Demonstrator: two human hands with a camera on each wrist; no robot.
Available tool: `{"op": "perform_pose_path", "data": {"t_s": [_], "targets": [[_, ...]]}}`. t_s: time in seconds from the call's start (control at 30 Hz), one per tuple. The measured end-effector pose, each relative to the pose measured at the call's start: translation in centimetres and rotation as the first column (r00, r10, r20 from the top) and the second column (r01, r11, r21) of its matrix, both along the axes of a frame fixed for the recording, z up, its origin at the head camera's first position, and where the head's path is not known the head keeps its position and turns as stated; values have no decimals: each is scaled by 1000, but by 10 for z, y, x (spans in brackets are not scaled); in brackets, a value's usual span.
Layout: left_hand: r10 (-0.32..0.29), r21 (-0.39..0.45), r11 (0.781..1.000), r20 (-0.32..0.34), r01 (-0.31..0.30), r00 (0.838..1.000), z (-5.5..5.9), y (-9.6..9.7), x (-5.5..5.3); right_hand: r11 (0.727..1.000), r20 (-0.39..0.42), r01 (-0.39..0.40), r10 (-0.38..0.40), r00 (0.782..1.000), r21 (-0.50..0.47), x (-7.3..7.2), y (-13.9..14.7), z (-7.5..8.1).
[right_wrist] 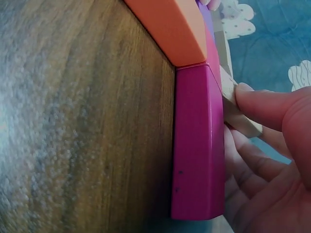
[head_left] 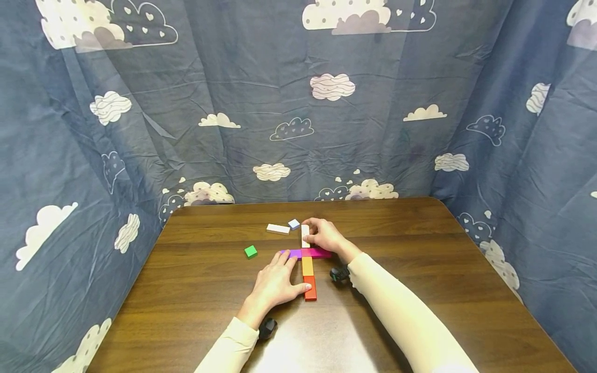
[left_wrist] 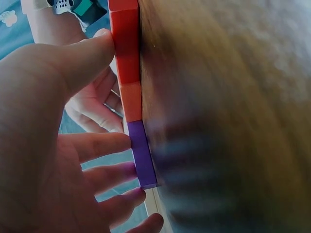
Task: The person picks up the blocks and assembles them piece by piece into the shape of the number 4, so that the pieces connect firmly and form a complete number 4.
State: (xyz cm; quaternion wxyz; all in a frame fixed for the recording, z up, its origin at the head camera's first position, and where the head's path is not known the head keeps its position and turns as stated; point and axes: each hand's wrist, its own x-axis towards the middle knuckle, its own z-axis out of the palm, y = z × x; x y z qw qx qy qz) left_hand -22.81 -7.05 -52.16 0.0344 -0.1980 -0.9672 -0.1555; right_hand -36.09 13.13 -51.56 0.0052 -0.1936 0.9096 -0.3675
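Observation:
Flat coloured blocks form a cross on the table. At its centre lies a pink block (head_left: 306, 252), with a purple block (head_left: 295, 254) to the left and a magenta block (right_wrist: 198, 145) to the right. An orange block (head_left: 308, 267) and then a red block (head_left: 310, 293) run toward the person. My right hand (head_left: 328, 237) pinches a white block (head_left: 305, 231) between thumb and fingers at the far arm of the cross. My left hand (head_left: 274, 283) spreads over the near left side, fingertips on the purple block and thumb on the red one.
Beyond the cross lie another white block (head_left: 278, 229) and a small pale blue block (head_left: 294, 224). A green block (head_left: 251, 252) sits to the left. The brown wooden table (head_left: 443, 290) ends at a blue cloud-print curtain (head_left: 261, 103).

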Motion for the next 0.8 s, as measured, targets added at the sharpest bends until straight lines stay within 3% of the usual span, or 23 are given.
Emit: {"op": "perform_pose_path", "data": {"t_s": [0.27,0.8], "targets": [[3,-2,1000,17,-3,1000,2,1,0,995,-9,-17,18,1000,95,-1,0,-1],[-2,-6,1000,20,3,1000,2,0,0,995,-14,-24,26,1000,101,0,0,-1]]}}
